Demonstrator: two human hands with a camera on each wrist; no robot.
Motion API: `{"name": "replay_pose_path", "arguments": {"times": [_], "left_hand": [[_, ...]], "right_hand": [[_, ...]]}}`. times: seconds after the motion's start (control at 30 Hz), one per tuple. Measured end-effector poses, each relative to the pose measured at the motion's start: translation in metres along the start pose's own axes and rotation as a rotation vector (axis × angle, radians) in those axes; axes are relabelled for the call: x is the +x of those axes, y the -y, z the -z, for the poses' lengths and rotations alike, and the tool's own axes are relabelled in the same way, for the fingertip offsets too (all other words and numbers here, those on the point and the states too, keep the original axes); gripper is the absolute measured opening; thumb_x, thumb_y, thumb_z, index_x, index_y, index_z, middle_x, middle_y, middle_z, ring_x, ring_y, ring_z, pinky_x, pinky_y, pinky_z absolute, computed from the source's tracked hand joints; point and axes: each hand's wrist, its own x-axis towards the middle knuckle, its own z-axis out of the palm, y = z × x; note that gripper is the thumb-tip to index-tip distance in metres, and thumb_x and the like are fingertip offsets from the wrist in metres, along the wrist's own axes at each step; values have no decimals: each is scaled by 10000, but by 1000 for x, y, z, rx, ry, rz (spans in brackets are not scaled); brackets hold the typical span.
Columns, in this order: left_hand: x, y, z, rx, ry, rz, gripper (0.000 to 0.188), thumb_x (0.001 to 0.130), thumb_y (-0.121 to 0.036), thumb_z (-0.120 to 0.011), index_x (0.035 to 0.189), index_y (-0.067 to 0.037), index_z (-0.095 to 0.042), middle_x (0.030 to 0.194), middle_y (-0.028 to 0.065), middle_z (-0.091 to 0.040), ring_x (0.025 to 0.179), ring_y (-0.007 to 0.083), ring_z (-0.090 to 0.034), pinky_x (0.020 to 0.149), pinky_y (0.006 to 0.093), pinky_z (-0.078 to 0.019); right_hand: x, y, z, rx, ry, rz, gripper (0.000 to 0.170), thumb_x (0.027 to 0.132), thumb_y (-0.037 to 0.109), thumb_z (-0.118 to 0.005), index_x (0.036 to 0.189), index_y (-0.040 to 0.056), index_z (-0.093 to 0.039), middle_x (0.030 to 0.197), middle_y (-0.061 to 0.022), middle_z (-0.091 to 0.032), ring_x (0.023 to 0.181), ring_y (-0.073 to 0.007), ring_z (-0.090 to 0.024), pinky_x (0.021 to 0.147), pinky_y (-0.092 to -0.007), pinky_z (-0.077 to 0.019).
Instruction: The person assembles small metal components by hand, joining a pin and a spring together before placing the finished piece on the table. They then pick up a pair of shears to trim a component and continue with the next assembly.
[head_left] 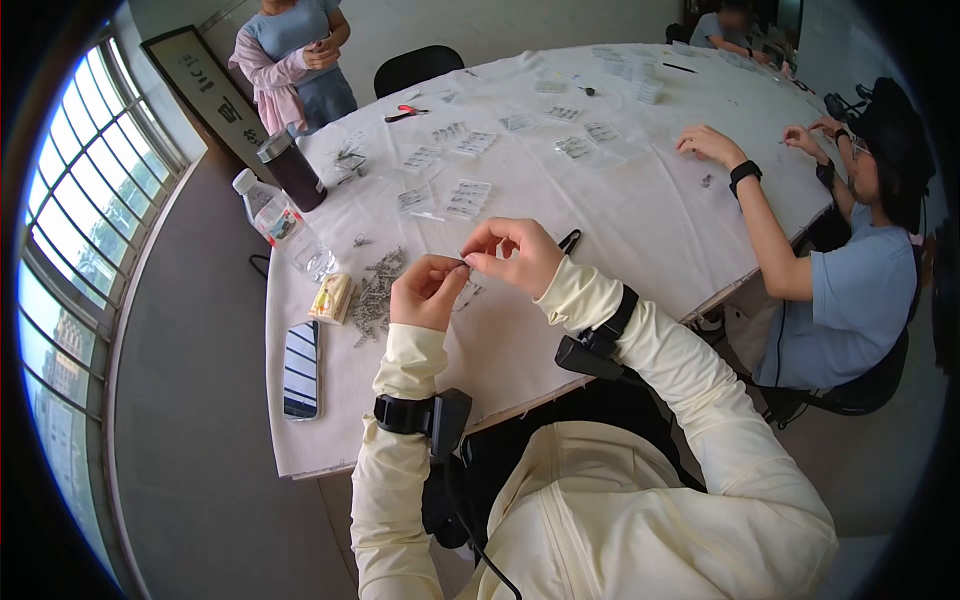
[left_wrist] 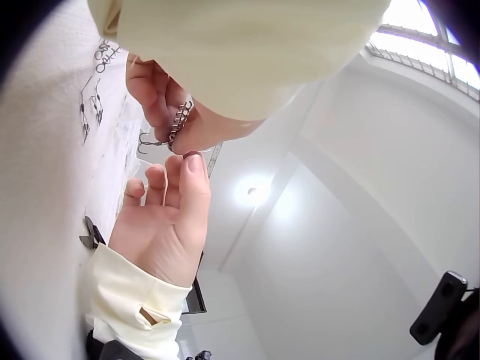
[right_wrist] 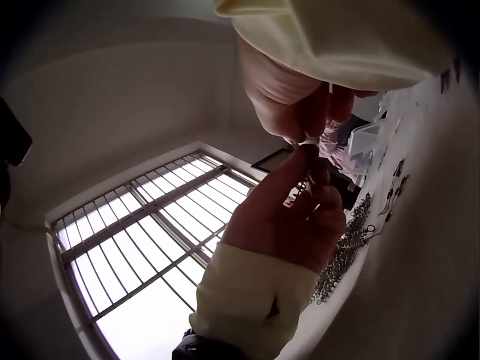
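Note:
My left hand (head_left: 424,290) and right hand (head_left: 515,255) meet fingertip to fingertip above the table. In the left wrist view, the left fingers hold a silvery coiled wire piece (left_wrist: 180,120), with a pronged fish hook (left_wrist: 145,142) sticking out beside it. My right thumb and forefinger pinch a small dark piece (left_wrist: 192,154) just below the coil. Its exact kind I cannot tell. In the right wrist view, the coil partly shows between the left fingers. A heap of small metal coils (head_left: 375,295) lies beside the left hand, and a few hook rigs (left_wrist: 91,109) lie near it.
A tissue pack (head_left: 332,298), a phone (head_left: 302,370), a water bottle (head_left: 285,225) and a dark flask (head_left: 292,172) stand or lie at left. Beyond my hands are clear plastic packs (head_left: 468,197) and red-handled pliers (head_left: 406,113). Another person (head_left: 850,240) sits at right.

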Motion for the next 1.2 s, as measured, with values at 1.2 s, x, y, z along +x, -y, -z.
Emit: {"name": "replay_pose_path", "arguments": {"times": [1.2], "left_hand": [[-2, -3, -3, 22, 48, -10, 102, 875, -53, -653, 944, 20, -635, 799, 1, -643, 705, 37, -574, 628, 183, -453]], "right_hand": [[-3, 2, 1, -72, 36, -34, 103, 811, 162, -651, 862, 77, -682, 742, 38, -657, 688, -57, -565, 666, -247, -377]]}}
